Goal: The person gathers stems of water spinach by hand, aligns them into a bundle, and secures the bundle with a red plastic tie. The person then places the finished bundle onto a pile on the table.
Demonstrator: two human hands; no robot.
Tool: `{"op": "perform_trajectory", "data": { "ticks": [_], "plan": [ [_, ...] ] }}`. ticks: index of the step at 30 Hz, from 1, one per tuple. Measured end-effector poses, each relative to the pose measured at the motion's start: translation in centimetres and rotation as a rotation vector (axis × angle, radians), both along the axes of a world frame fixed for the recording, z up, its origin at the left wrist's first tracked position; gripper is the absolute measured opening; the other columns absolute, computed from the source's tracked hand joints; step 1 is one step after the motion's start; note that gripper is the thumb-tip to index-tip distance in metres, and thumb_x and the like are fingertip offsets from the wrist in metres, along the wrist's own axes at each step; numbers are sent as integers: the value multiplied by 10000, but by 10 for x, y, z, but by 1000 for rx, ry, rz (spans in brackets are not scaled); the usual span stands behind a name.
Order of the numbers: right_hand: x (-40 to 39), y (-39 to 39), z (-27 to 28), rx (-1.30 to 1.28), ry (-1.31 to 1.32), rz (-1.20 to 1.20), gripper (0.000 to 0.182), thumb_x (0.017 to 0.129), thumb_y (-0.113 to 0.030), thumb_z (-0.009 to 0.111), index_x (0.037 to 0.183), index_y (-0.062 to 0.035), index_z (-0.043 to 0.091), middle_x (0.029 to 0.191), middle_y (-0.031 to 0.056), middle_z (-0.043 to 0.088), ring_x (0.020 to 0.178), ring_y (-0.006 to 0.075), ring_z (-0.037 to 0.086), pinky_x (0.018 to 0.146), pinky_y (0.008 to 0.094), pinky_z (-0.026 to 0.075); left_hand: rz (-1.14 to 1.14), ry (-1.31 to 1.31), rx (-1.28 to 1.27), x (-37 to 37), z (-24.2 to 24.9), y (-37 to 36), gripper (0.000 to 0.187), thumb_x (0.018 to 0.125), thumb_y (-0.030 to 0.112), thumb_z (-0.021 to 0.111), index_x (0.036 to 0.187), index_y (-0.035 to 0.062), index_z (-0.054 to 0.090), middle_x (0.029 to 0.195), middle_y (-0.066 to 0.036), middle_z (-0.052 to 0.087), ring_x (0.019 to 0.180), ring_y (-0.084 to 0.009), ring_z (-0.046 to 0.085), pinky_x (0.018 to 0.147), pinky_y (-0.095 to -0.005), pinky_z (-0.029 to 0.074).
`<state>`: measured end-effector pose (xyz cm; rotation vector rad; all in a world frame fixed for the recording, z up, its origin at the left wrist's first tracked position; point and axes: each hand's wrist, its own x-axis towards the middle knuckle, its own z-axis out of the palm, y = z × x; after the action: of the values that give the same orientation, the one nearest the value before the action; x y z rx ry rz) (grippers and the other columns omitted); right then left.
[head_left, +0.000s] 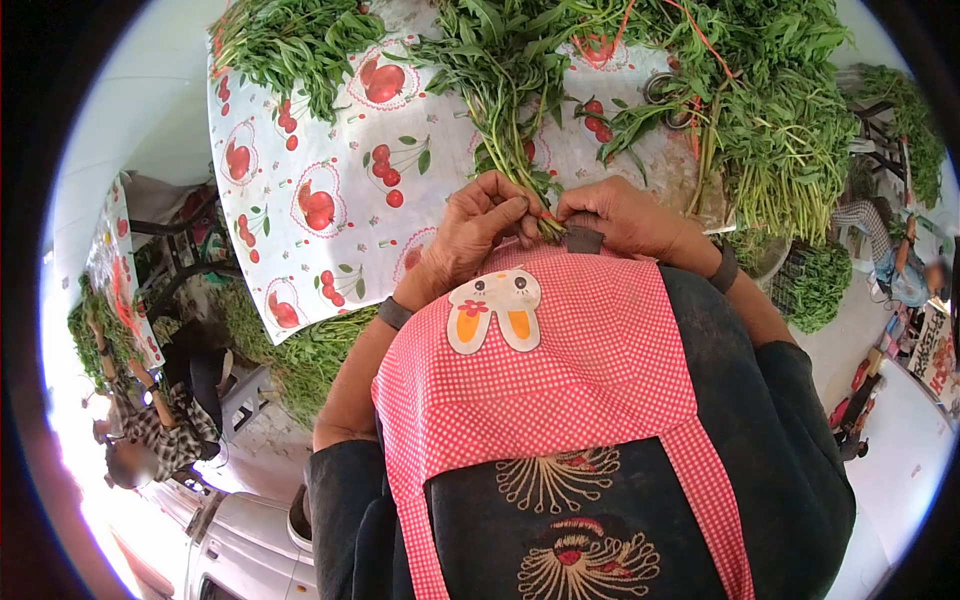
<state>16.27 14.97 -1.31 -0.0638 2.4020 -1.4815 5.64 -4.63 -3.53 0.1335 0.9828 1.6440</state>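
Observation:
A bunch of leafy greens (507,125) lies on the table with its stem ends toward me. My left hand (482,220) is closed on the stems from the left, thumb and forefinger pinched together. From the right, my right hand (625,218) closes on the same stem ends, its fingers curled and partly hidden. A bit of red tie (546,214) shows at the stems between the hands. Something dark and flat (585,240), like a cloth or rubber finger cover, sits at my right fingers. Both hands are close above my red checked apron (590,330).
The fruit-print tablecloth (340,150) carries a pile of greens (295,50) at the left and a large heap (785,130) at the right. Red strings (705,40) hang over the heap. People sit at both sides, one at left (165,420), one at right (905,270).

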Motion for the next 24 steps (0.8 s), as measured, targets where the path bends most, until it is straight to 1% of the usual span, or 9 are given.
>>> {"op": "perform_trajectory", "data": {
  "ticks": [3,7,10,16,18,19,21,22,24],
  "plan": [
    [1,0,-3,58,79,6,103,791,-101,621,863,-35,590,758,152,610,717,331,601,638,366,463,20,11,-2,2,-4,-1,68,917,79,529,903,26,489,864,-89,583,708,-142,590,648,-261,485],
    [5,-4,-8,81,143,-17,110,787,-108,623,853,-32,578,746,144,599,703,333,589,627,370,457,46,47,-41,3,-5,-3,80,912,81,539,909,20,489,860,-81,579,697,-140,587,646,-261,486],
    [8,-5,-10,65,128,-34,106,791,-110,619,847,-33,570,737,135,586,687,321,580,618,363,451,38,25,-60,3,-6,-5,77,912,65,531,930,5,486,870,-84,592,706,-133,597,679,-260,517],
    [10,-7,-12,11,141,-90,84,804,-96,615,855,-40,578,736,126,584,672,293,577,618,341,447,60,64,-92,1,-5,-4,78,908,58,531,927,-5,490,832,-75,591,697,-123,582,659,-248,508],
    [8,-9,-9,-64,78,-112,98,804,-106,626,868,-39,591,739,126,593,668,265,584,622,331,447,65,62,-58,1,-7,-5,80,907,59,534,928,-6,492,829,-75,591,695,-123,579,656,-249,507],
    [8,-9,-7,-66,83,-111,98,804,-106,626,868,-39,591,739,126,593,668,265,584,622,331,447,75,56,-29,0,-7,-7,82,906,59,536,928,-7,495,826,-75,590,693,-122,576,653,-250,505],
    [9,-10,-5,-5,120,-99,117,812,-120,635,896,-43,608,747,120,604,664,222,585,627,321,450,89,64,-54,2,-6,-8,78,907,58,534,929,-7,497,833,-78,594,699,-123,578,652,-252,505],
    [10,-11,-7,-5,123,-98,117,812,-120,635,896,-43,608,747,120,604,664,222,585,627,321,450,100,69,-73,2,-5,-7,75,908,57,532,929,-7,499,841,-81,597,705,-125,581,651,-255,505],
    [11,-13,-11,-102,26,-191,76,864,-90,595,895,-23,610,729,50,597,650,118,530,625,266,436,111,96,-65,0,-1,-7,90,914,77,534,936,-7,508,835,-93,605,717,-138,590,663,-266,503]
  ]
}}
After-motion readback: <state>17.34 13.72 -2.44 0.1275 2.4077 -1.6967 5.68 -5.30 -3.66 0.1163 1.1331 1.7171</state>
